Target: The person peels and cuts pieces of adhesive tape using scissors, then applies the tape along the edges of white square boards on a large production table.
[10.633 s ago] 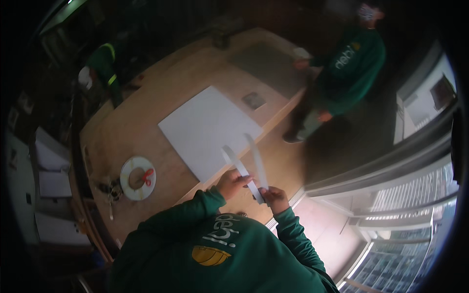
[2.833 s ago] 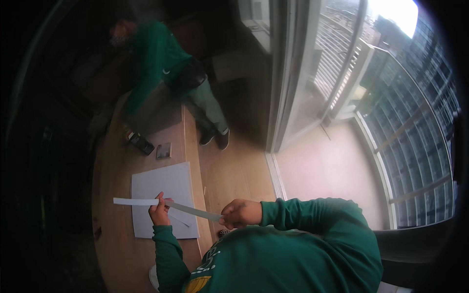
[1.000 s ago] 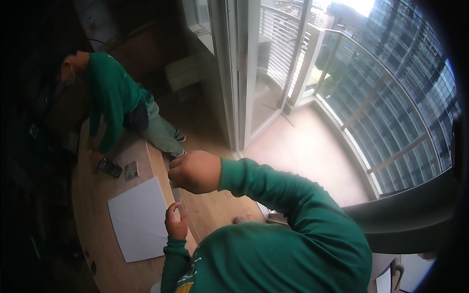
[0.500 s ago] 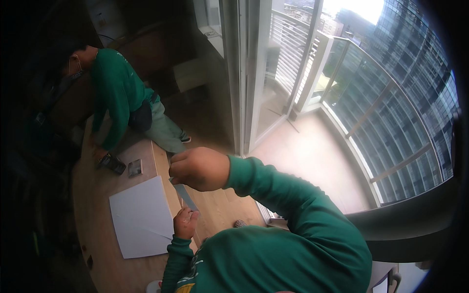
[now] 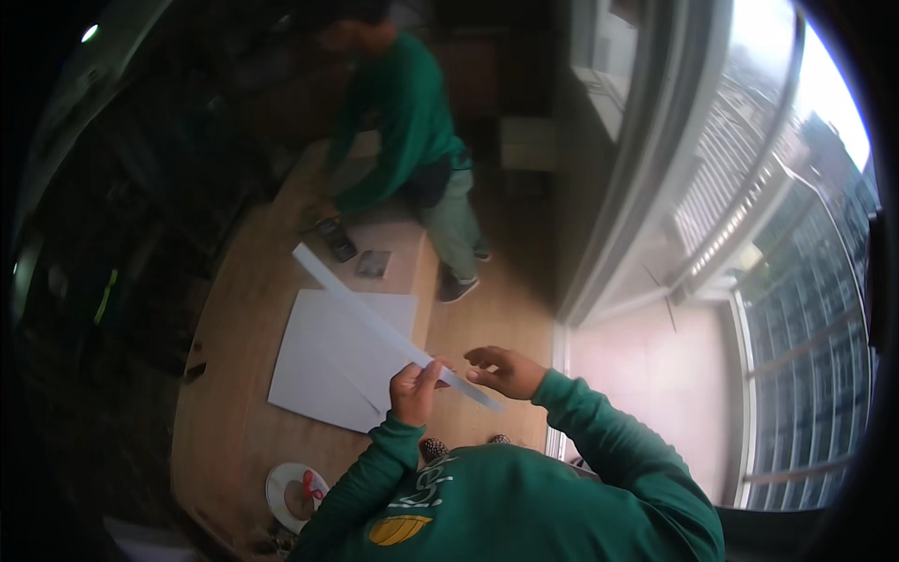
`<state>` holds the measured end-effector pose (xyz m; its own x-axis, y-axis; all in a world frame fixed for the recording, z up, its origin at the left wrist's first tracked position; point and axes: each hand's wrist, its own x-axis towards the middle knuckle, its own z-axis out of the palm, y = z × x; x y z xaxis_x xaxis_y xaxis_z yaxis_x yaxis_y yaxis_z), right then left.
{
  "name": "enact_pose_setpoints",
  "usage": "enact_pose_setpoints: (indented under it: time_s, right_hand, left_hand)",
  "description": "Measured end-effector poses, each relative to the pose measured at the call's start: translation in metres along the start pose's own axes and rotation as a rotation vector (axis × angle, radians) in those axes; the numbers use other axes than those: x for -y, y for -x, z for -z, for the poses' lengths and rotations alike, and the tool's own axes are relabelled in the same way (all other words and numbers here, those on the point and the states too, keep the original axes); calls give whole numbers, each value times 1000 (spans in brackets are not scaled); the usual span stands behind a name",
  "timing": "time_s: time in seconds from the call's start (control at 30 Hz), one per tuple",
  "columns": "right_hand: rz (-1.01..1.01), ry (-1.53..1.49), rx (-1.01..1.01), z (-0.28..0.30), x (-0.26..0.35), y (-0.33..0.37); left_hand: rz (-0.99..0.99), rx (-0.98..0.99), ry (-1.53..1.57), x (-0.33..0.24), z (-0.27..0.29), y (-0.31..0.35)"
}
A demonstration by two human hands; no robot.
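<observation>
Between the thumb and fingers of my left hand point(image 5: 410, 393) is a long, narrow pale strip point(image 5: 356, 307), gripped toward its near end. It slants from far left to near right, above a large white sheet point(image 5: 314, 361) on the wooden table point(image 5: 229, 393). Whether the strip is paper or something stiffer, I cannot tell. My right hand point(image 5: 510, 372) hovers just right of the strip's near end, apart from it, with fingers loosely bent and thumb separate. A thin line, perhaps an edge or crease, crosses the sheet.
Across the table, another person in a green top point(image 5: 412, 112) leans over it, hands near a dark handheld device point(image 5: 335, 240). Beside that lies a small greyish card-like piece point(image 5: 373, 264). A white roll point(image 5: 286, 496) with something red sits near left. Glass balcony doors point(image 5: 721, 159) stand right.
My right hand has come away from the strip and lowered toward the right. The strip now extends far out over the sheet from my left hand. My view has turned left.
</observation>
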<state>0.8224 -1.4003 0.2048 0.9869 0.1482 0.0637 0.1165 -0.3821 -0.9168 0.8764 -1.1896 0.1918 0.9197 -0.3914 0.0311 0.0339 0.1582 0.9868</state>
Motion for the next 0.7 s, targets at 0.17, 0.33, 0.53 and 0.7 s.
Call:
enact_pose_setpoints:
  time_s: [0.17, 0.33, 0.53, 0.7]
  right_hand:
    - [-192, -273, 214, -29, 10, 7]
    - [-357, -329, 304, -36, 18, 1]
    - [-367, -327, 386, -35, 13, -4]
    - [-354, -472, 344, -47, 26, -22]
  left_hand:
    - [22, -167, 160, -26, 24, -3]
    - [9, -305, 211, -27, 38, 3]
    - [-51, -489, 191, -38, 59, 1]
    - [-29, -377, 193, -29, 80, 6]
